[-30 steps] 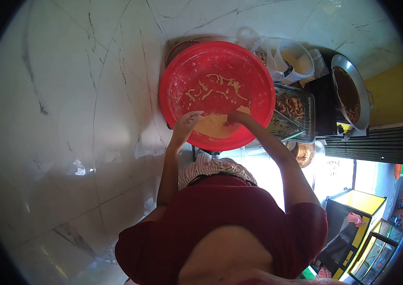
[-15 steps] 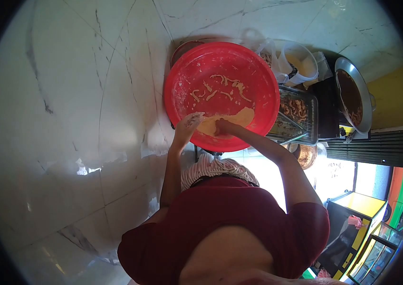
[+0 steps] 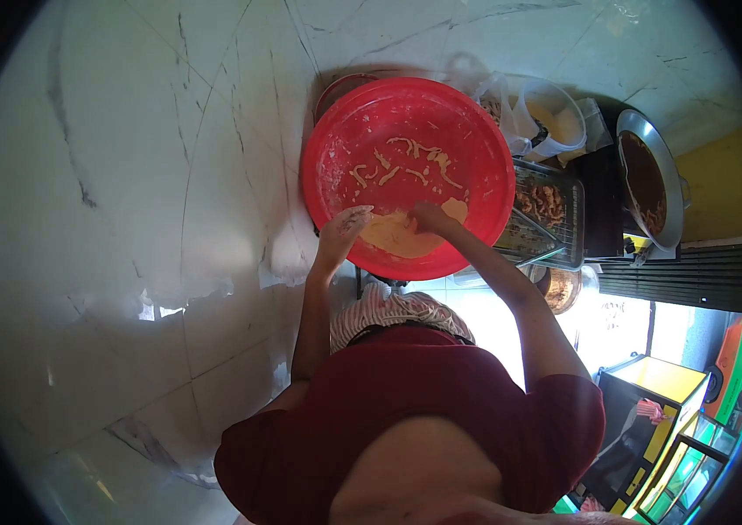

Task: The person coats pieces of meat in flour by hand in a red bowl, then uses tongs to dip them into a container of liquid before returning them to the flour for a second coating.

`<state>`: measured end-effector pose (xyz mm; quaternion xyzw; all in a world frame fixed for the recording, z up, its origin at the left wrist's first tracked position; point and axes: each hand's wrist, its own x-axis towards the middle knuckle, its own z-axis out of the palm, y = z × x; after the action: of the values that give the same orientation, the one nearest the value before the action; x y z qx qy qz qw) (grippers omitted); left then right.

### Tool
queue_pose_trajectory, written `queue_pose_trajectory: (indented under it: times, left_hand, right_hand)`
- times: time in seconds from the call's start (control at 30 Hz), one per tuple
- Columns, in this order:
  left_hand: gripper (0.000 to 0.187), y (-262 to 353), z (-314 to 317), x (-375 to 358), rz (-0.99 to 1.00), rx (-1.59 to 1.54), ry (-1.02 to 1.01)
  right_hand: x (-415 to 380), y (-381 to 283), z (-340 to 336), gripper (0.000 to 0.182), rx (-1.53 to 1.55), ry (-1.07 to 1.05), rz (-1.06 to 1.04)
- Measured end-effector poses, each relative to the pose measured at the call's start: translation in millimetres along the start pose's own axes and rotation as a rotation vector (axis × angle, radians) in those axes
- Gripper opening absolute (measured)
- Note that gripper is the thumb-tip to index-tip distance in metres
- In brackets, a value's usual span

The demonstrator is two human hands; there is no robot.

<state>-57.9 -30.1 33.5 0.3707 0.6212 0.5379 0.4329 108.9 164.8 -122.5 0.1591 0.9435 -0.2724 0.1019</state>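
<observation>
A wide red basin [image 3: 406, 94] holds a heap of pale yellow flour [image 3: 399, 238] along its near side. Several coated strips [image 3: 432, 155] lie spread on the basin floor beyond the flour. My left hand [image 3: 346, 231], dusted white, rests at the basin's near left rim beside the heap, its fingers stretched out and nothing seen in them. Over the flour, my right hand [image 3: 430, 218] has its fingers curled downward. What it may pinch is too small to make out.
Right of the basin sits a metal tray with a rack [image 3: 555, 229] bearing fried pieces [image 3: 542, 206]. Behind it are clear plastic tubs [image 3: 555, 118]. A large pan [image 3: 651, 175] of dark oil stands farther right. A tiled wall [image 3: 170, 175] is at left.
My right hand has lifted slightly up and to the right from the flour, where its fingers were pressed in. My left hand has hardly moved.
</observation>
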Motion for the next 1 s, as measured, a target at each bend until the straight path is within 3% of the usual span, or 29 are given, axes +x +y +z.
queue_pose_trajectory:
  times: [0.07, 0.17, 0.27, 0.37, 0.47, 0.67, 0.87, 1.0]
  left_hand:
    - [0.032, -3, 2, 2, 0.000, 0.010, -0.003]
    - [0.032, 6, 4, 1, -0.028, 0.026, -0.027]
    - [0.031, 7, 8, 2, -0.049, 0.030, -0.047]
    - [0.032, 6, 7, 3, -0.047, 0.034, -0.044]
    - [0.031, 5, 9, 3, -0.025, 0.016, -0.034]
    - [0.033, 5, 14, 2, -0.013, 0.045, -0.027]
    - [0.043, -10, 23, 8, -0.069, 0.176, -0.029]
    - [0.043, -23, 38, 15, 0.022, 0.257, -0.075]
  right_hand:
    - [6, -8, 3, 0.041, 0.082, 0.061, 0.082]
    - [7, -35, 8, 0.044, -0.089, 0.038, 0.137]
    - [7, -39, 18, 0.037, -0.038, -0.138, 0.100]
    - [13, -30, 8, 0.029, 0.002, -0.151, 0.030]
    - [-10, -29, -13, 0.025, 0.339, 0.030, -0.009]
    - [-34, -44, -44, 0.028, 0.226, 0.074, 0.058]
    - [-43, -55, -53, 0.027, 0.901, 0.240, 0.047]
    - [-52, -73, -63, 0.030, 1.075, 0.359, 0.044]
